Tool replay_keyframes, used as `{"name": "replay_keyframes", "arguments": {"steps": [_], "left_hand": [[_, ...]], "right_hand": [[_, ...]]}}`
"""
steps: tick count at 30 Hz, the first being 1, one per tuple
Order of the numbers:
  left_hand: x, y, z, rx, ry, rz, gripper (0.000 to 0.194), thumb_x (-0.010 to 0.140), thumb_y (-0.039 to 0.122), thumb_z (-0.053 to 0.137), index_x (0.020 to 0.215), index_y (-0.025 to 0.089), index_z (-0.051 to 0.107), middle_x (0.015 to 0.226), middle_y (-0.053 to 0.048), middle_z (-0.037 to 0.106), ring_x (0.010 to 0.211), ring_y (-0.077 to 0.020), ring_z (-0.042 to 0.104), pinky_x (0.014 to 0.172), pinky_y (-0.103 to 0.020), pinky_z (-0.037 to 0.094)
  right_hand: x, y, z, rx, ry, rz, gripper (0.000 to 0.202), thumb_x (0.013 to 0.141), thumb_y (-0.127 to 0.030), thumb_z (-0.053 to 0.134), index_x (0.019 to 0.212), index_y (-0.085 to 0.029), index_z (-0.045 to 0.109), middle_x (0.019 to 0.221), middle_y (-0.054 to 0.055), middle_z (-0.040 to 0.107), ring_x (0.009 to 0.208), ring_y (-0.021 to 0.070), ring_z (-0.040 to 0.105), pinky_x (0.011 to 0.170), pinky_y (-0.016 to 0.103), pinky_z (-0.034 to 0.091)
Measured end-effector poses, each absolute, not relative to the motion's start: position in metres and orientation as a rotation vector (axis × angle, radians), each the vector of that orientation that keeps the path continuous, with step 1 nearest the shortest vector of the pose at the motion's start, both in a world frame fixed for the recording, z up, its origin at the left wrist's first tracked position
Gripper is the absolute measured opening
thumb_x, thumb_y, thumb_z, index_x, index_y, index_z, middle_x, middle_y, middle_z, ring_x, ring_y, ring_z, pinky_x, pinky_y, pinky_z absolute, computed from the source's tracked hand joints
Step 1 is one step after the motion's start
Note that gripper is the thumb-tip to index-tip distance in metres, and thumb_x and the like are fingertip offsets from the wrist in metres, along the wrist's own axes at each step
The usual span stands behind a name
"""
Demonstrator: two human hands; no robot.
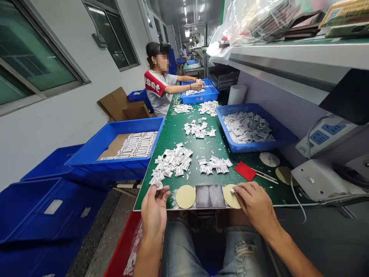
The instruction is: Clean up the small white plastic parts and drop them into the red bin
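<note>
My left hand is at the table's near left corner, its fingers curled at a small white plastic piece beside the near pile. My right hand pinches another small white plastic piece against the right pale-yellow disc, which looks like sandpaper. A matching yellow disc lies to the left, with two dark grey worn rectangles between the discs along the front edge. Ahead are a large pile of white pieces and a smaller white group.
A blue basket of white pieces stands right; a blue tray sits left. Red sandpaper-like square and thin tools lie near a power strip. A shelf overhangs. A co-worker handles pieces farther up.
</note>
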State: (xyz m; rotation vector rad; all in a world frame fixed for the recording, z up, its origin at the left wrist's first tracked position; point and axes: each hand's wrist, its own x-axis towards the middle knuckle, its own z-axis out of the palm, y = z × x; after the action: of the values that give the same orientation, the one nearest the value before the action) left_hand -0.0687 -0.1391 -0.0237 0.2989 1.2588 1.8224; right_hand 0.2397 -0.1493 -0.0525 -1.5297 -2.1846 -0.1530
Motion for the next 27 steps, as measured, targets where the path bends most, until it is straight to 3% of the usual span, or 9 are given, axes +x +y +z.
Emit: {"name": "replay_keyframes", "arguments": {"steps": [3,9,14,19,27], "left_hand": [[-0.058,-0.133,-0.019,0.468,1.247,1.767,0.023,0.076,0.03,0.07,0.089,0.015,0.06,0.086,-0.001,0.065,0.082,-0.0166,0.07,0.069,-0.024,0.056],[-0.058,-0.135,-0.018,0.834,1.521,1.648,0.031,0.077,0.037,0.067,0.102,0.018,0.069,0.094,-0.004,0.066,0.077,-0.0142,0.066,0.071,-0.028,0.056],[-0.057,-0.144,-0.029,1.79,1.798,1.208,0.033,0.087,0.024,0.053,0.117,0.024,0.068,0.1,-0.007,0.065,0.09,-0.0198,0.061,0.081,-0.033,0.049],[-0.054,-0.152,-0.045,2.191,1.687,0.884,0.023,0.091,0.015,0.049,0.1,0.023,0.068,0.099,-0.006,0.067,0.093,-0.0215,0.058,0.081,-0.034,0.046],[-0.051,-0.156,-0.043,2.28,1.737,0.828,0.02,0.092,0.014,0.048,0.091,0.022,0.066,0.084,-0.005,0.063,0.08,-0.019,0.056,0.071,-0.03,0.044]], "right_hand": [[0.238,-0.148,-0.046,-1.537,-2.268,-0.175,0.018,0.094,-0.015,0.051,0.099,-0.021,0.067,0.095,0.006,0.067,0.087,0.0192,0.052,0.074,0.032,0.031],[0.235,-0.146,-0.043,-1.535,-2.304,-0.183,0.02,0.092,-0.009,0.049,0.092,-0.02,0.066,0.087,0.005,0.064,0.082,0.0186,0.049,0.07,0.032,0.027],[0.235,-0.149,-0.043,-1.533,-2.326,-0.189,0.021,0.089,-0.006,0.05,0.088,-0.02,0.066,0.083,0.005,0.062,0.078,0.0184,0.049,0.07,0.032,0.027],[0.233,-0.151,-0.04,-1.55,-2.278,-0.188,0.022,0.089,-0.006,0.049,0.084,-0.02,0.065,0.081,0.004,0.062,0.076,0.0181,0.048,0.068,0.032,0.026],[0.232,-0.152,-0.044,-1.549,-2.237,-0.21,0.021,0.091,-0.009,0.05,0.082,-0.021,0.065,0.077,0.003,0.06,0.072,0.0187,0.046,0.067,0.033,0.024]]}}
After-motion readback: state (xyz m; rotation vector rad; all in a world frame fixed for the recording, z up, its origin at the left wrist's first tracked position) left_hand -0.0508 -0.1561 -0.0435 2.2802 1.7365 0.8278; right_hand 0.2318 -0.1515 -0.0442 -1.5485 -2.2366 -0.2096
